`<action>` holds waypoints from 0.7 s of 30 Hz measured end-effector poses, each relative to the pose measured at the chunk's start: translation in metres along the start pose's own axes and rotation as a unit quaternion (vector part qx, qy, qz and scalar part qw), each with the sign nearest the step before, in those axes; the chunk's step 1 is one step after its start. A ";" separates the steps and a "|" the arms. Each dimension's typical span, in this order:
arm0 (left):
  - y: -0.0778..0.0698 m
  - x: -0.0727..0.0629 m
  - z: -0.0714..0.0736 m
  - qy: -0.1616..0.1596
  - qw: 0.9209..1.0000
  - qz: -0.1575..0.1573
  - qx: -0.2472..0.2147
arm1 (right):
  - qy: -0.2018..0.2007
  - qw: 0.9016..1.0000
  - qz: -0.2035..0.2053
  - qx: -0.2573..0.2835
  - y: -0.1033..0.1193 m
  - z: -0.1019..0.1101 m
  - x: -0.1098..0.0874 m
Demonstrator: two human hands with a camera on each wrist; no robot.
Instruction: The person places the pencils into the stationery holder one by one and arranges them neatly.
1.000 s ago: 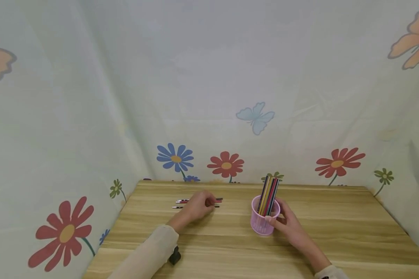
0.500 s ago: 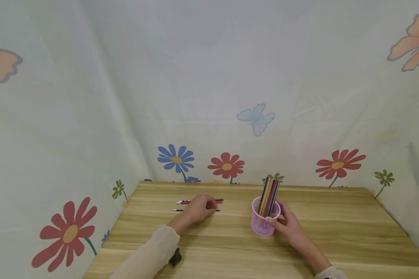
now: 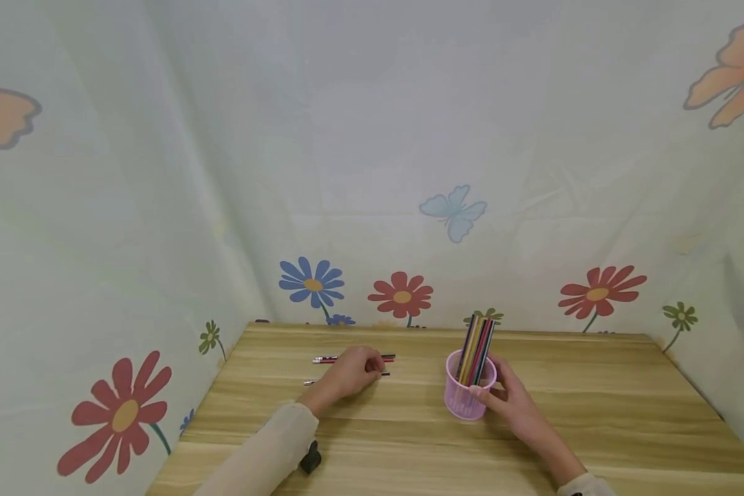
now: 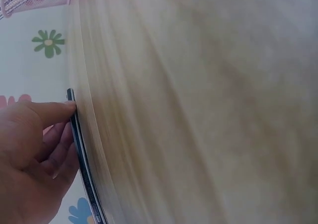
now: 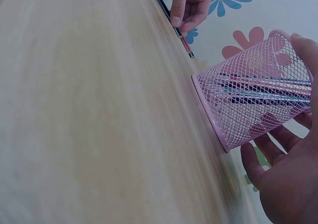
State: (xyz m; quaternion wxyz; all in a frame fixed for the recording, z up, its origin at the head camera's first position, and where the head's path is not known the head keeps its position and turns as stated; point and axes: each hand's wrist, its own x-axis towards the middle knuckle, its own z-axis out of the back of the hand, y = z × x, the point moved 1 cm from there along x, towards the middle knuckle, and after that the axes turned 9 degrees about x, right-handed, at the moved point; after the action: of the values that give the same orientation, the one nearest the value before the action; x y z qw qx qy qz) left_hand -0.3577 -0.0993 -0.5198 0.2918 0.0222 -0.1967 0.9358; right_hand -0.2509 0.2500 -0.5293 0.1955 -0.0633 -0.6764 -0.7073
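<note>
My left hand pinches a dark pencil between thumb and fingers, low over the wooden table. In the head view, the pencil's pale end pokes out left of the wrist and its dark end beyond the fingertips. Just behind that hand lie a few more pencils, red and dark, partly covered by it. To the right, my right hand holds a pink mesh pencil cup by its side, thumb at the rim. Several coloured pencils lean inside the cup. Its base sits on the tabletop in the right wrist view.
The wooden table ends at the back against a pale curtain printed with flowers and butterflies. More of this curtain rises along the left and right sides. A small black device is at the left sleeve's cuff.
The near pencil's pale end has swung toward me, and my left hand has come slightly nearer, its fingers on that pencil. My right hand and the cup stay in place.
</note>
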 end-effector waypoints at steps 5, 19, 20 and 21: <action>0.002 0.004 0.002 0.006 1.000 0.002 0.006 | -0.004 1.000 -0.005 -0.006 0.000 0.000 0.000; -0.024 0.013 0.042 -0.009 0.999 0.000 -0.052 | -0.006 1.000 0.000 -0.003 -0.005 0.000 0.001; -0.027 0.014 0.045 -0.015 0.998 -0.007 -0.054 | -0.006 1.000 0.001 -0.002 -0.006 0.000 0.001; -0.031 0.014 0.048 -0.020 0.998 -0.016 -0.058 | -0.005 1.000 0.002 -0.002 -0.006 0.000 0.001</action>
State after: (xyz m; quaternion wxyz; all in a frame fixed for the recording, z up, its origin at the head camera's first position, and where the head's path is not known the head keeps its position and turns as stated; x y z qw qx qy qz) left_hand -0.3557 -0.0869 -0.4620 0.3032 0.0273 -0.2557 0.9176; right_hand -0.2542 0.2502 -0.5344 0.1932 -0.0688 -0.6761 -0.7077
